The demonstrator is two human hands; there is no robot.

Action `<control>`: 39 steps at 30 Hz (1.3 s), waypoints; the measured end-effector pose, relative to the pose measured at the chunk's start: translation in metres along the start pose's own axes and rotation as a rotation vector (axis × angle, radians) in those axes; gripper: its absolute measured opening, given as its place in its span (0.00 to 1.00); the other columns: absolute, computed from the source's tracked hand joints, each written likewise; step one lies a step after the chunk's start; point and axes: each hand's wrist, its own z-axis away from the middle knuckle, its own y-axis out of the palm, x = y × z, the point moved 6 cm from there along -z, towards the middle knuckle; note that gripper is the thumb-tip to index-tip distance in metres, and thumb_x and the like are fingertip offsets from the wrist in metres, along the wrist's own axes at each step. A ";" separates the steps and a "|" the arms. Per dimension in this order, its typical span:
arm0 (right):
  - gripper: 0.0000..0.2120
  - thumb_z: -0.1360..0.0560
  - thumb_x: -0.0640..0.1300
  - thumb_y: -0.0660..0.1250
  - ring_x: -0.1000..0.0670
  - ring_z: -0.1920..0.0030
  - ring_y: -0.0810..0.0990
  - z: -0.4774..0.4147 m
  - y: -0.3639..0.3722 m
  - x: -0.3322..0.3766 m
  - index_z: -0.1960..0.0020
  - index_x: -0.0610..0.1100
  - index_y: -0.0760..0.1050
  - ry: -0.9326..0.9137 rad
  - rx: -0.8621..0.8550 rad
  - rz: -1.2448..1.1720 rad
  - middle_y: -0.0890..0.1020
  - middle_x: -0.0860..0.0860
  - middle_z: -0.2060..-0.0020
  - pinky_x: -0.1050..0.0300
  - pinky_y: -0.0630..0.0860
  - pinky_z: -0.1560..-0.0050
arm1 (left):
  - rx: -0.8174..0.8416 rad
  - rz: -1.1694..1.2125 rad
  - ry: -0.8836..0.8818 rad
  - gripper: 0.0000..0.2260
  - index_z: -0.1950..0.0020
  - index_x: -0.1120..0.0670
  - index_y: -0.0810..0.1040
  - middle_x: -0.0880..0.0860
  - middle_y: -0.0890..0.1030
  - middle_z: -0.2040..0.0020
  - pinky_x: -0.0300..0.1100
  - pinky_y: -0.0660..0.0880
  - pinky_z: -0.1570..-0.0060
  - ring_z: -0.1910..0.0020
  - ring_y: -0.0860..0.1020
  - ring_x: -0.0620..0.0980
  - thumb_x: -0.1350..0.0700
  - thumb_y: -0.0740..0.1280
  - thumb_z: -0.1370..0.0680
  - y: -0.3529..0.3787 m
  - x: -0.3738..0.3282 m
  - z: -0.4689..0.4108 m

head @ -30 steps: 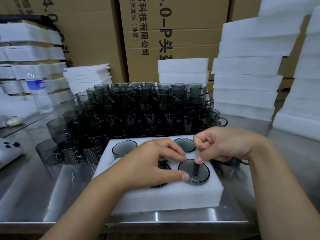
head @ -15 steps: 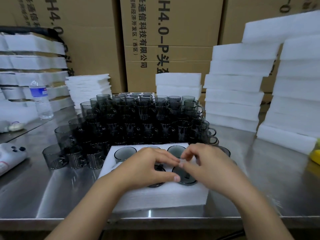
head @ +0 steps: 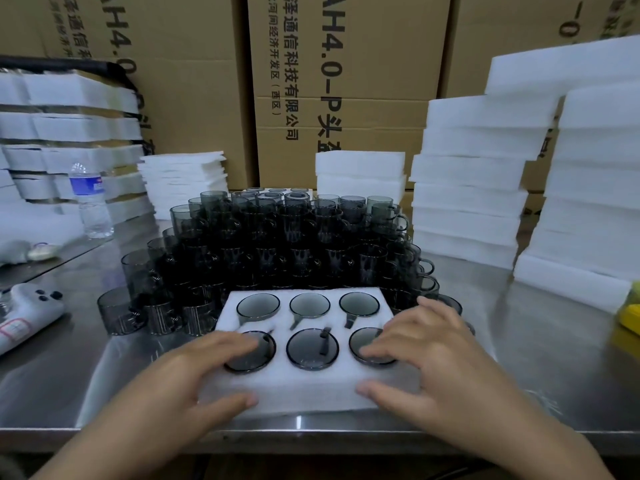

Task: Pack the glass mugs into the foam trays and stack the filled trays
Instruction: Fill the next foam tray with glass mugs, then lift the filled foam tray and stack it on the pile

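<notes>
Steel table (head: 69,368) before cardboard boxes (head: 346,81); spread-fingered hands (head: 194,379) flank filled foam tray (head: 304,386).

Under the fingers (head: 221,344) lies a tray (head: 311,386) of white, matt, fibrous foam; the mugs (head: 312,348) between the two hands are smoky, glossy glass. Around it the table (head: 519,358) is brushed, reflective steel. Beyond the fingertips, matt brown cardboard boxes (head: 346,81) and a clear plastic bottle (head: 90,200).
</notes>
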 end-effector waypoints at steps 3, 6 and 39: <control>0.17 0.35 0.60 0.70 0.58 0.46 0.76 -0.001 0.004 0.009 0.50 0.53 0.80 -0.029 0.164 0.182 0.82 0.60 0.59 0.49 0.57 0.28 | 0.040 -0.194 0.076 0.15 0.48 0.38 0.76 0.30 0.74 0.44 0.22 0.62 0.45 0.39 0.64 0.26 0.49 0.76 0.31 0.002 -0.006 0.007; 0.18 0.41 0.56 0.77 0.53 0.55 0.77 -0.004 -0.001 0.021 0.55 0.51 0.78 -0.026 0.193 0.382 0.79 0.58 0.66 0.47 0.67 0.32 | 0.039 -0.353 0.195 0.08 0.54 0.44 0.80 0.39 0.79 0.56 0.31 0.69 0.57 0.54 0.72 0.35 0.47 0.71 0.32 -0.007 -0.028 0.008; 0.19 0.26 0.60 0.67 0.51 0.67 0.72 -0.471 0.032 -0.102 0.68 0.48 0.74 0.011 -0.017 0.553 0.74 0.53 0.71 0.55 0.69 0.57 | -0.026 -1.109 -0.083 0.17 0.36 0.45 0.77 0.54 0.81 0.47 0.41 0.65 0.62 0.50 0.78 0.57 0.43 0.67 0.24 -0.191 0.211 -0.374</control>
